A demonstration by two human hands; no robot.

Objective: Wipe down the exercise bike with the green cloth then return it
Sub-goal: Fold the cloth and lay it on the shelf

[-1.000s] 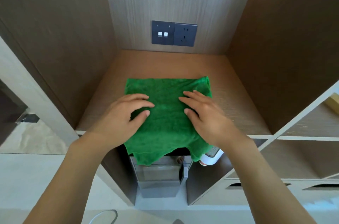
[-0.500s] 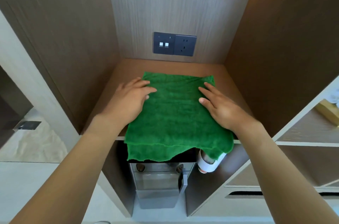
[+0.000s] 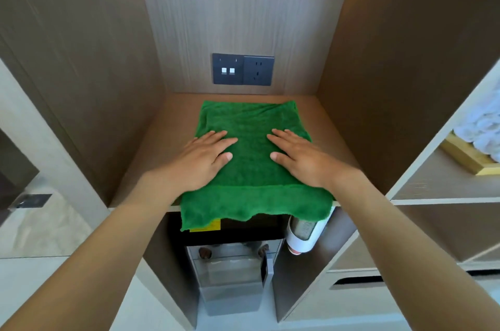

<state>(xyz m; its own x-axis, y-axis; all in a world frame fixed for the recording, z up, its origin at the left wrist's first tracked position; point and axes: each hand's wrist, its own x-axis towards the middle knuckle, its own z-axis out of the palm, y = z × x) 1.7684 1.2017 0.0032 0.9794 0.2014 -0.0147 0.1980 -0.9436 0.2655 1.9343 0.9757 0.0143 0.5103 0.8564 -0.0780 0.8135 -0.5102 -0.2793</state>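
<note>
The green cloth (image 3: pixel 250 146) lies spread flat on a wooden shelf (image 3: pixel 332 141) inside an alcove, its near edge hanging over the shelf's front. My left hand (image 3: pixel 201 158) rests palm down on the cloth's left part, fingers flat and apart. My right hand (image 3: pixel 300 157) lies palm down on the cloth's right part in the same way. Neither hand grips the cloth. The exercise bike is not in view.
A dark switch and socket plate (image 3: pixel 243 69) sits on the alcove's back wall. Wooden walls close in left and right. Below the shelf stands a metal dispenser (image 3: pixel 230 276) with a white cup holder (image 3: pixel 304 236). White towels (image 3: pixel 481 130) lie on a shelf at right.
The cloth has slid farther back onto the shelf, with less of it hanging over the front. Both hands moved with it and now lie flat near its middle.
</note>
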